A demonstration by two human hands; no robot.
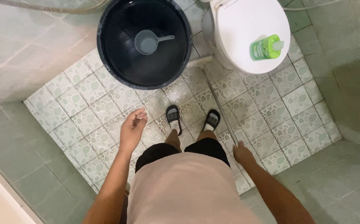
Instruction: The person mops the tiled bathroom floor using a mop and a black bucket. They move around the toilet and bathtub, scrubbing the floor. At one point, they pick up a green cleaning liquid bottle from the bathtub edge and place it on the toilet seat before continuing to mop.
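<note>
On a patterned tile floor (271,103), both hands are seen held out over bare tiles from above. The left hand (132,127) is loosely open, fingers slightly curled, and nothing is gripped in it. The right hand (243,152) is lowered beside the hip; a thin stick (219,108) runs from it toward the wall, and it appears to be held by that hand, though the grasp cannot be made out clearly. Ahead of the left hand, a large dark bucket (144,43) is set on the floor, with a grey dipper (149,41) lying inside it. Ahead of the right hand, a white toilet (246,25) is shown with its lid closed, and a green bottle (265,47) is laid on the lid. Between the hands, two feet in black sandals (173,118) are planted on the tiles.
</note>
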